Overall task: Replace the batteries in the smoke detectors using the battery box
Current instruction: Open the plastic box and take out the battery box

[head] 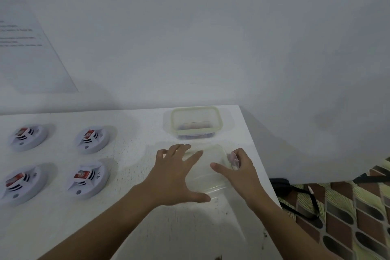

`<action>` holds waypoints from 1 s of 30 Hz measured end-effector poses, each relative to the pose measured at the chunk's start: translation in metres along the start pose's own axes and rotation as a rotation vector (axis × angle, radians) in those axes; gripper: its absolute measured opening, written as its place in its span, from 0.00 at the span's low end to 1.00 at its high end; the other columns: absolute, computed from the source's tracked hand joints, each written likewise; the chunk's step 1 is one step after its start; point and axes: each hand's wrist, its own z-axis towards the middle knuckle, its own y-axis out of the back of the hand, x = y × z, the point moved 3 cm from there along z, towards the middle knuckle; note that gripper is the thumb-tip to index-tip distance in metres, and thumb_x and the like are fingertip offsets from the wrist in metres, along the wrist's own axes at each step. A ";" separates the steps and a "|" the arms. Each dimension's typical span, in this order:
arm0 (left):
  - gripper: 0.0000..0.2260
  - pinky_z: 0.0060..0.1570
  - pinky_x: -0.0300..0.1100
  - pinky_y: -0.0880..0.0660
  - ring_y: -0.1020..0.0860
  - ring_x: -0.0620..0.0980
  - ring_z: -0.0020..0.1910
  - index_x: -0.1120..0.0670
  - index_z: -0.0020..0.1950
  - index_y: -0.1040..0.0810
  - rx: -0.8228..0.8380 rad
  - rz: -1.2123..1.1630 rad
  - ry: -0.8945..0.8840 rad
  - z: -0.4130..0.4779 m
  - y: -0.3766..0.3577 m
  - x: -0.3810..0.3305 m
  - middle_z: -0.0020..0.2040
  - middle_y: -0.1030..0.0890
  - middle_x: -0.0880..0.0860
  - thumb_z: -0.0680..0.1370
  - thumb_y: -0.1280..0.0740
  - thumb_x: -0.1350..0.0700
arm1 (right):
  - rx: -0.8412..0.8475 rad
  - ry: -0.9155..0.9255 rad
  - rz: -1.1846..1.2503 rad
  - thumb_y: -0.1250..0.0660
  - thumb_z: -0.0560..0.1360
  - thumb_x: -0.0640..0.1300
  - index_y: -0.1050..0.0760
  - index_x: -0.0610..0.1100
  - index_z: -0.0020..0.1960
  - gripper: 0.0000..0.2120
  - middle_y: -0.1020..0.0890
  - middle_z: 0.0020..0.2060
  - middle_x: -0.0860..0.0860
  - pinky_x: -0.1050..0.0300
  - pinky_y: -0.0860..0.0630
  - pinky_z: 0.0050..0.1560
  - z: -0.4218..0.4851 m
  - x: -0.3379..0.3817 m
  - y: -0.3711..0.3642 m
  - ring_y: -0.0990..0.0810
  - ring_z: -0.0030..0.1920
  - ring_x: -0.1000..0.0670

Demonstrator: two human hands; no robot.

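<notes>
Head view: the battery box (218,121), its lid already off, is seen at the far right corner of the desk (130,228). Just in front of it, by the right edge, the clear lid (211,177) is covered by the left hand (177,175), fingers spread, and pinched at its side clip by the right hand (242,169). A reach into the box is judged to be called for next. Four smoke detectors (92,139), grouped toward the left edge, are left unobstructed.
</notes>
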 end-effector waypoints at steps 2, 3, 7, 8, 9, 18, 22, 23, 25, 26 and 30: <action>0.54 0.77 0.58 0.56 0.57 0.51 0.80 0.41 0.80 0.58 -0.002 0.037 -0.011 -0.004 -0.007 -0.004 0.82 0.56 0.51 0.63 0.41 0.18 | -0.009 -0.015 0.001 0.21 0.69 0.51 0.33 0.47 0.45 0.21 0.26 0.43 0.52 0.64 0.29 0.40 -0.002 -0.003 -0.001 0.24 0.47 0.54; 0.56 0.77 0.59 0.57 0.60 0.52 0.81 0.42 0.80 0.61 0.009 0.053 -0.019 -0.006 -0.011 -0.006 0.82 0.60 0.52 0.62 0.41 0.18 | -0.018 -0.019 0.002 0.21 0.69 0.51 0.33 0.47 0.45 0.21 0.27 0.42 0.53 0.64 0.29 0.41 -0.004 -0.005 -0.002 0.25 0.46 0.54; 0.56 0.76 0.59 0.57 0.60 0.54 0.81 0.42 0.80 0.60 -0.023 0.055 -0.047 -0.005 -0.017 -0.008 0.82 0.58 0.54 0.62 0.39 0.19 | -0.006 0.002 0.092 0.24 0.73 0.53 0.33 0.44 0.44 0.19 0.28 0.39 0.52 0.60 0.25 0.43 -0.004 -0.014 -0.001 0.25 0.42 0.53; 0.55 0.76 0.58 0.55 0.57 0.54 0.81 0.42 0.80 0.57 -0.057 0.049 -0.055 -0.003 -0.016 -0.007 0.82 0.54 0.53 0.62 0.38 0.20 | 0.042 0.003 0.179 0.27 0.75 0.52 0.31 0.45 0.43 0.16 0.27 0.38 0.53 0.59 0.25 0.44 -0.002 -0.014 0.001 0.25 0.43 0.52; 0.53 0.75 0.57 0.53 0.53 0.54 0.80 0.42 0.80 0.54 -0.084 0.043 -0.064 -0.001 -0.013 -0.006 0.81 0.50 0.53 0.63 0.37 0.22 | 0.119 0.002 0.297 0.29 0.77 0.50 0.30 0.46 0.42 0.13 0.26 0.39 0.53 0.57 0.26 0.44 0.001 -0.015 0.003 0.24 0.44 0.51; 0.51 0.74 0.49 0.54 0.48 0.45 0.77 0.39 0.79 0.52 -0.145 -0.075 -0.119 0.000 -0.007 0.004 0.78 0.45 0.45 0.63 0.36 0.22 | 0.656 0.099 0.071 0.22 0.66 0.30 0.38 0.55 0.73 0.44 0.24 0.64 0.57 0.52 0.23 0.62 0.015 -0.019 0.023 0.23 0.64 0.53; 0.51 0.75 0.49 0.53 0.47 0.44 0.77 0.38 0.79 0.51 -0.144 -0.117 -0.122 0.002 -0.001 0.009 0.78 0.45 0.43 0.62 0.35 0.21 | 0.553 0.126 -0.034 0.14 0.60 0.42 0.34 0.59 0.71 0.46 0.23 0.64 0.61 0.49 0.21 0.64 0.015 -0.017 0.014 0.24 0.66 0.55; 0.51 0.75 0.50 0.52 0.46 0.44 0.76 0.37 0.78 0.51 -0.145 -0.174 -0.097 0.002 0.002 0.014 0.77 0.45 0.42 0.62 0.34 0.21 | 0.532 0.131 -0.041 0.14 0.60 0.43 0.33 0.58 0.71 0.46 0.23 0.65 0.60 0.49 0.21 0.64 0.016 -0.018 0.015 0.24 0.67 0.55; 0.50 0.75 0.53 0.49 0.42 0.43 0.75 0.35 0.77 0.50 -0.185 -0.308 -0.022 0.002 0.012 0.029 0.75 0.43 0.40 0.62 0.33 0.22 | 0.510 0.123 -0.033 0.14 0.59 0.43 0.32 0.56 0.70 0.46 0.23 0.65 0.58 0.48 0.21 0.64 0.019 -0.018 0.017 0.25 0.68 0.55; 0.49 0.74 0.54 0.47 0.41 0.43 0.73 0.35 0.77 0.50 -0.218 -0.367 0.019 0.001 0.018 0.037 0.74 0.41 0.39 0.62 0.33 0.22 | 0.510 0.115 -0.032 0.14 0.59 0.42 0.32 0.56 0.70 0.45 0.23 0.65 0.58 0.49 0.21 0.64 0.021 -0.017 0.018 0.26 0.68 0.55; 0.48 0.71 0.52 0.40 0.37 0.41 0.66 0.34 0.76 0.46 -0.282 -0.518 0.142 -0.002 0.039 0.064 0.69 0.39 0.35 0.61 0.32 0.23 | 0.560 0.075 -0.070 0.15 0.60 0.39 0.35 0.57 0.69 0.46 0.25 0.66 0.57 0.52 0.22 0.64 0.025 -0.012 0.024 0.26 0.68 0.54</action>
